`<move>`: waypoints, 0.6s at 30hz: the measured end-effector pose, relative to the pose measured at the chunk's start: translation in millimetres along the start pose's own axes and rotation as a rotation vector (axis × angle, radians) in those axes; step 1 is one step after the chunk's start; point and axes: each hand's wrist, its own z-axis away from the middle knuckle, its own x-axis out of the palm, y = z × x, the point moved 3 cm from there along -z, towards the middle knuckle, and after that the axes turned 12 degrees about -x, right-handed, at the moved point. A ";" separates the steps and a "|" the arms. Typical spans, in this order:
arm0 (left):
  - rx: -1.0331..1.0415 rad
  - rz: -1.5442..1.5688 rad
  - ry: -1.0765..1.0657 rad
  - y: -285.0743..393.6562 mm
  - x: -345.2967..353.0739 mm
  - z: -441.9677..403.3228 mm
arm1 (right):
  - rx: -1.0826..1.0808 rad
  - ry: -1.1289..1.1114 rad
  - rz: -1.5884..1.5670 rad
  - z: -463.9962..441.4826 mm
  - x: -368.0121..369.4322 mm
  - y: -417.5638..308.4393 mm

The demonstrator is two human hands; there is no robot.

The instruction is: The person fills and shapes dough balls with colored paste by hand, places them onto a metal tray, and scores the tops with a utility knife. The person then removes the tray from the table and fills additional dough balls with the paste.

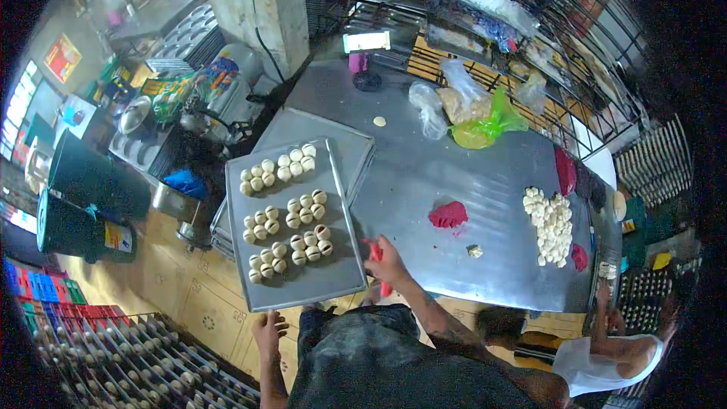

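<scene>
A metal tray with several groups of round dough balls lies tilted on other trays at the table's left end. My left hand is just below the tray's near edge, fingers apart and nothing in them. By the tray's right side, my right hand is closed round a red tool, whose lower part shows beneath the hand. Dark slits mark the tops of many balls. Right of my right hand, a red dough lump and a small pale piece lie on the metal table.
Many pale dough pieces are heaped at the table's right. Plastic bags lie at the back near a phone on a stand. A person in white is at the lower right. Racks stand at the lower left.
</scene>
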 end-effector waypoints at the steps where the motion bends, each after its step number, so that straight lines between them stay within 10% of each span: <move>1: 0.053 -0.046 0.050 4.6 -10.1 -4.0 | 0.070 -0.006 -0.064 9.3 -2.8 -13.6; 6: -0.021 -0.143 -0.134 18.3 -40.1 -20.2 | -0.261 0.143 0.178 14.8 -4.4 -1.2; 18: 0.230 -0.331 -0.400 51.5 -74.2 -90.8 | 0.099 0.220 0.459 -1.8 22.5 -17.7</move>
